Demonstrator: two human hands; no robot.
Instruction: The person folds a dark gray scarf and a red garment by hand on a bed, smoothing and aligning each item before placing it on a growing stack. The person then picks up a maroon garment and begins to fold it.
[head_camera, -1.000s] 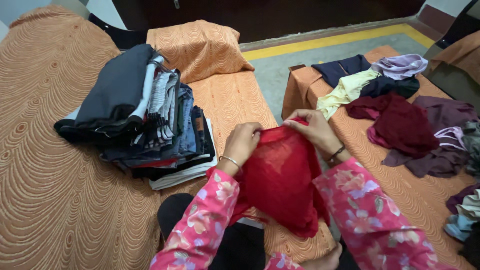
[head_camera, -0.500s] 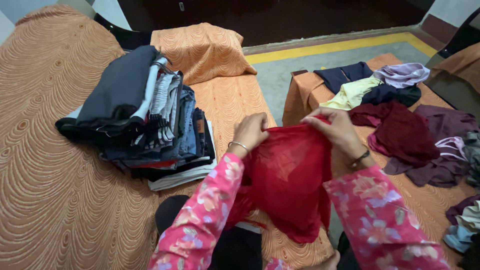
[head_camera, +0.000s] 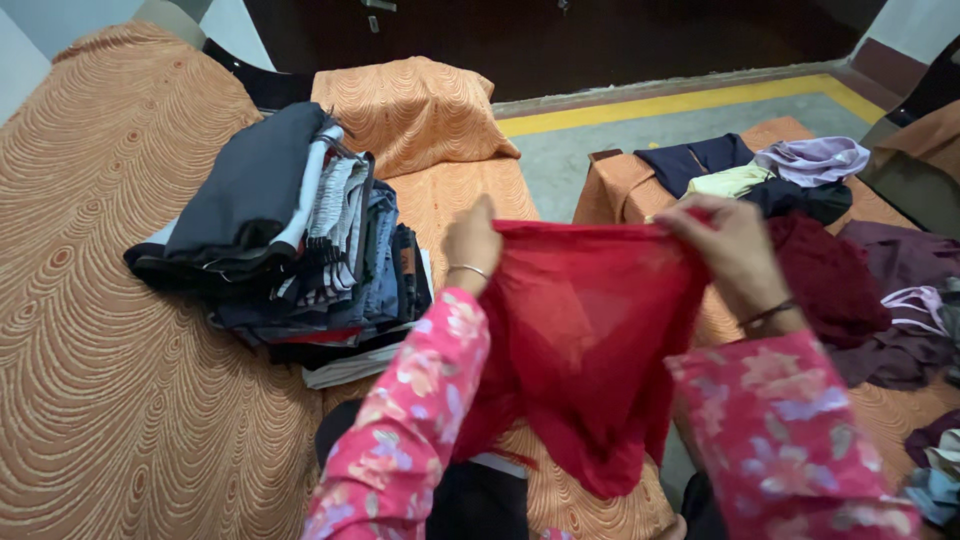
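Folded stack sits on the orange bed cover; loose pile at right still unsorted, so approx. halfway, I'd judge. Red sheer cloth is held up btwn both hands: left hand & right hand fingers pinched on its top edge. Vs 1 s ago: hands wider apart, cloth stretched flat.

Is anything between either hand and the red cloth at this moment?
Nothing visible. The left hand and right hand each pinch the top edge of the red cloth directly, holding it spread between them. The pile of folded clothes lies off to the left.
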